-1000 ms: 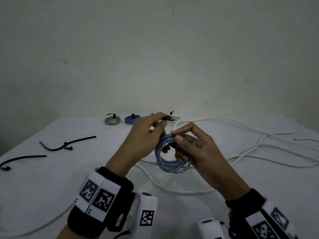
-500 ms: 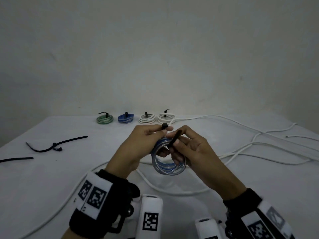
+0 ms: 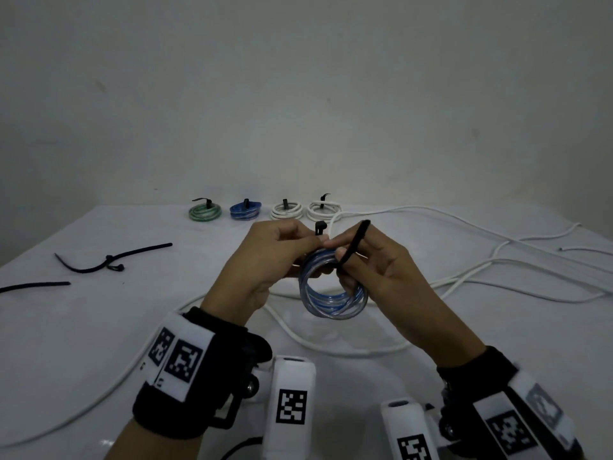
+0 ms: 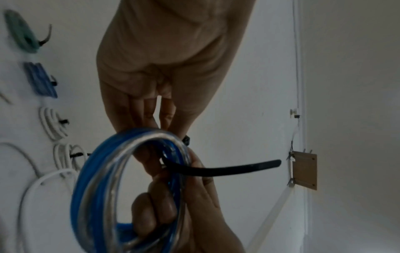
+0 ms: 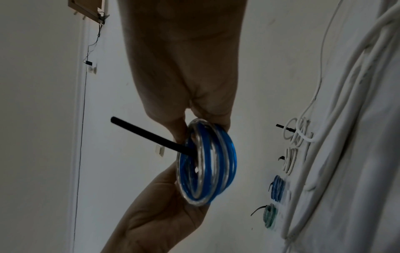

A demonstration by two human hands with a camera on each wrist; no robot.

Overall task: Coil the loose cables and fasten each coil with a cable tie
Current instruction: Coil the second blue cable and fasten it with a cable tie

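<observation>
Table [image 3: 83, 327] white, spread wide beneath both hands. Loose white cables [image 3: 497, 270] sprawled over the table right of the blue coil and looping under it toward the near left edge. Left hand [image 3: 262, 263] raised above the table, thumb and fingertips pressed together, pinching the head end of the cable tie at the top of the blue coil. Right hand [image 3: 381, 270] just right of the blue coil, fingers curled through its ring, thumb and forefinger pinching the tie's strap. Blue coil [image 3: 331, 293] of blue and clear cable held upright between both hands, off the table. Four finished coils beyond the blue coil at the table's far edge, in a row: green coil [image 3: 205, 212], small blue coil [image 3: 245, 210], two white coils [image 3: 287, 211], each bound with a black tie. Cable tie [image 3: 351, 244] black, threaded through the blue coil, free tail slanting up. Spare ties [image 3: 112, 260] far left of the blue coil, flat on the table.
</observation>
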